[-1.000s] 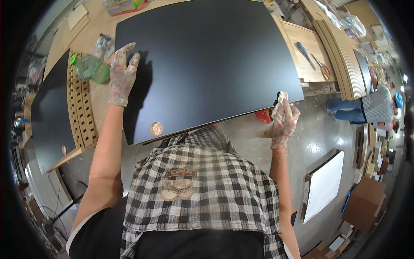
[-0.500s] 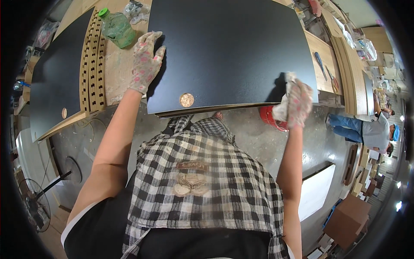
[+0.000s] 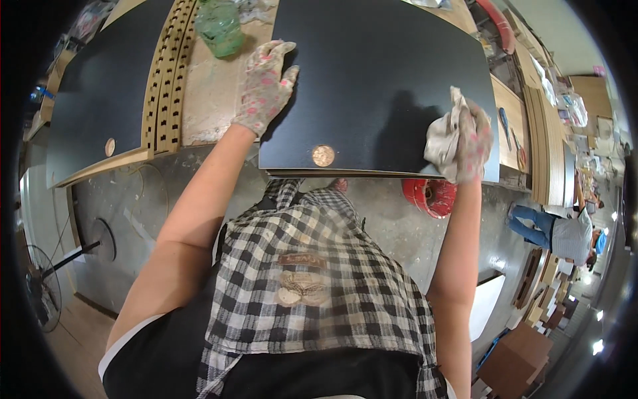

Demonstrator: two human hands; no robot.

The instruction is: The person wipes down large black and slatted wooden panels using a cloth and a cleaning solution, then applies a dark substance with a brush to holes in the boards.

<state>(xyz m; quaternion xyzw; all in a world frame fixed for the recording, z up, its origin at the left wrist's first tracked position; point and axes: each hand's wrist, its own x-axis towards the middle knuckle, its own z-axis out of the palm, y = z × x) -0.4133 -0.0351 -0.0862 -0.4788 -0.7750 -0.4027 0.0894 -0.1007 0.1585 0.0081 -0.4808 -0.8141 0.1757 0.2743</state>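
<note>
A dark panel [image 3: 372, 86] with a round bare-wood hole [image 3: 323, 155] near its front edge lies before me. My left hand [image 3: 264, 90], in a pale glove with pink spots, rests at the panel's left edge. Its fingers stretch forward and the thumb stands apart. Near the panel's right front corner, my gloved right hand [image 3: 474, 146] is closed on a crumpled white rag [image 3: 444, 141]. The rag's loose part hangs toward the left, over the panel, and a shadow falls beside it. How firmly the rag touches the surface cannot be told.
A green plastic bottle [image 3: 220, 30] stands beyond my left hand. Further left are slotted wooden strips [image 3: 164, 100] and another dark panel [image 3: 100, 93]. A red bucket [image 3: 430, 197] sits under the front edge. A screwdriver [image 3: 504, 122] lies at right, and a person [image 3: 555, 229] stands beyond.
My right hand has lifted the rag from the panel's front corner, and more of the cloth shows. The view has shifted, so panel and bottle appear further right. My left hand keeps to the edge.
</note>
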